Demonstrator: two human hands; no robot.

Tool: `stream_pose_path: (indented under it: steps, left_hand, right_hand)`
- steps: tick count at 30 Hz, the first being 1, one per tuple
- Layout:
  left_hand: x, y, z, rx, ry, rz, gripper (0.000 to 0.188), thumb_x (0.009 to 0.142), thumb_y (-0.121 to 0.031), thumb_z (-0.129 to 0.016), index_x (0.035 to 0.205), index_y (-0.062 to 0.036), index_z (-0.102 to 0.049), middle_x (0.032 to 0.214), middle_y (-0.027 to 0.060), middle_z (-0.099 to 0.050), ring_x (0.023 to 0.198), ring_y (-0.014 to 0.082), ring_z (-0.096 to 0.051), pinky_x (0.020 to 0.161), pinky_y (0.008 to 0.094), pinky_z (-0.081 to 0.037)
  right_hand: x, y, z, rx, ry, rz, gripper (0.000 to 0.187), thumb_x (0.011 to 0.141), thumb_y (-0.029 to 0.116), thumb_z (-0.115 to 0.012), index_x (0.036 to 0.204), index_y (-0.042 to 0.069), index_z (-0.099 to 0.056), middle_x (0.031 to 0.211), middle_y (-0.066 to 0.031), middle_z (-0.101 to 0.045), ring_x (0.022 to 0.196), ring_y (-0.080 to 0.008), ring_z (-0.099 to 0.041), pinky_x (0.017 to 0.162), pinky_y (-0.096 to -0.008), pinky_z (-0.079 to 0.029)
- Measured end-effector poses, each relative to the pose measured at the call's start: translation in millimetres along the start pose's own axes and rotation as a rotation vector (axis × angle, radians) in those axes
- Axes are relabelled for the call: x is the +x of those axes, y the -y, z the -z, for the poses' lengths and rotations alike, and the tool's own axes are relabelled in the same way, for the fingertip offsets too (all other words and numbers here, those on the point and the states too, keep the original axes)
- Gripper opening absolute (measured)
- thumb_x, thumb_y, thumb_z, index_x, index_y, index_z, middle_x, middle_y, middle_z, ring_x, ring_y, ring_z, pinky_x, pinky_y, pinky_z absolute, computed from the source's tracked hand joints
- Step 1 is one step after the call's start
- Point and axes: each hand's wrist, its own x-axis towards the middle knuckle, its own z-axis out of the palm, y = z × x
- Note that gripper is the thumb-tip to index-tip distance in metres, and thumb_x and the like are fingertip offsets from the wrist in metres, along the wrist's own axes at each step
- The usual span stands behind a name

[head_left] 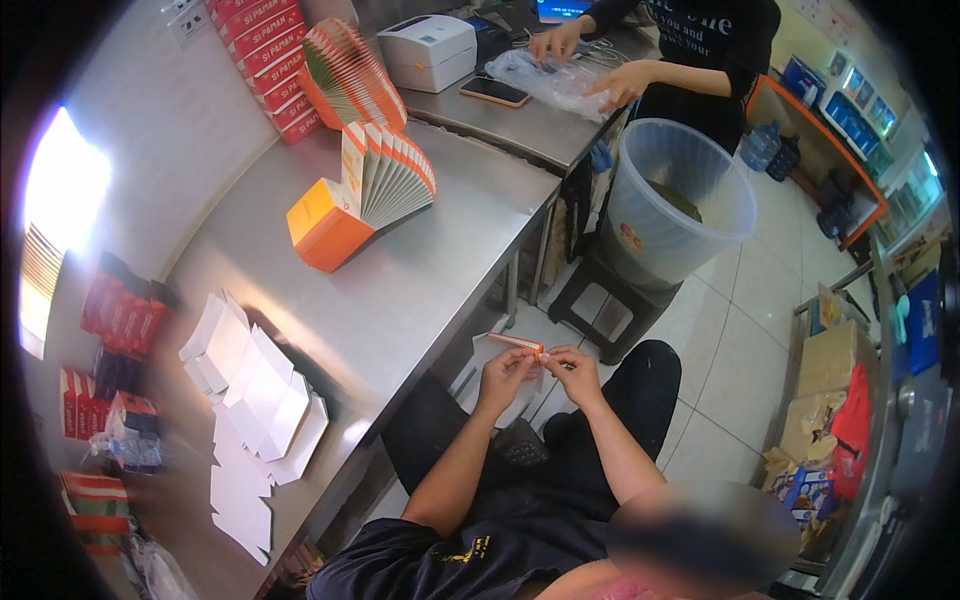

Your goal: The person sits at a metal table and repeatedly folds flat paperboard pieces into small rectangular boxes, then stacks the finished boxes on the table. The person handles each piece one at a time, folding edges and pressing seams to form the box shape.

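Over my lap, in front of my dark-trousered knees, both hands are closed on a small carton with an orange-and-white edge point(516, 342). My left hand point(508, 378) pinches its near side, fingers bent inward. My right hand point(573, 374) grips the right end, its fingertips almost meeting those of the left. The fingers hide part of the carton, and its lower face is hard to make out against the pale background. To my left on the metal table point(440, 255) stands a fanned row of orange-and-white cartons point(395, 180), with another bundle of orange cartons point(355, 80) behind it.
Unfolded white cartons point(265, 400) lie on the table's near left. Red boxes point(265, 60) are stacked at the back by a white printer point(428, 52). A co-worker's hands point(622, 84) handle a clear plastic bag point(545, 82). A translucent bucket point(690, 245) stands on a dark stool point(612, 315).
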Motion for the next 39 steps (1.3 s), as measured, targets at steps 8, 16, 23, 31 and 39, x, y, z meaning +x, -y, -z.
stream_pose_path:
  steps: [8,16,23,31,39]
  left_hand:
    - [-7,-20,-6,0.422,-0.006,0.024,0.015,0.099,-0.007,-0.068,0.111,0.0012,-0.073,0.106,0.0094,-0.076,0.092,0.0150,-0.073,0.074,0.0279,-0.062]
    - [1,6,-12,0.198,-0.089,-0.070,0.018,0.098,-0.011,-0.071,0.110,0.0017,-0.073,0.100,0.0130,-0.077,0.094,0.0190,-0.075,0.068,0.0294,-0.063]
    - [-6,-16,-8,0.628,-0.304,-0.259,0.021,0.092,-0.011,-0.077,0.108,-0.0008,-0.069,0.103,0.0128,-0.075,0.084,0.0210,-0.074,0.067,0.0330,-0.057]
    - [3,-27,3,0.287,-0.368,-0.228,0.021,0.091,-0.010,-0.079,0.108,-0.0007,-0.072,0.097,0.0075,-0.075,0.090,0.0155,-0.070,0.081,0.0264,-0.053]
    - [0,-18,-3,0.488,-0.170,-0.203,0.018,0.093,-0.012,-0.078,0.108,-0.0018,-0.077,0.102,0.0084,-0.078,0.091,0.0122,-0.070,0.080,0.0262,-0.054]
  right_hand:
    - [-9,7,-5,-0.054,-0.043,-0.007,0.019,0.091,0.019,-0.082,0.094,0.000,-0.080,0.100,-0.0105,-0.076,0.084,-0.0148,-0.071,0.072,-0.0292,-0.056]
    - [-14,25,-22,-0.284,-0.219,0.126,0.017,0.094,0.014,-0.077,0.096,-0.001,-0.071,0.090,-0.0146,-0.075,0.077,-0.0215,-0.073,0.066,-0.0326,-0.056]
    - [-2,20,-1,-0.475,-0.381,0.109,0.017,0.099,0.016,-0.069,0.096,-0.001,-0.066,0.089,-0.0190,-0.072,0.077,-0.0313,-0.072,0.066,-0.0412,-0.054]
    - [0,14,8,-0.546,-0.341,-0.011,0.019,0.101,0.019,-0.068,0.097,0.000,-0.066,0.080,-0.0133,-0.068,0.074,-0.0207,-0.071,0.063,-0.0350,-0.053]
    - [5,-18,-10,0.243,-0.112,-0.251,0.022,0.102,0.023,-0.070,0.108,0.001,-0.068,0.093,-0.0098,-0.075,0.080,-0.0175,-0.074,0.068,-0.0290,-0.059]
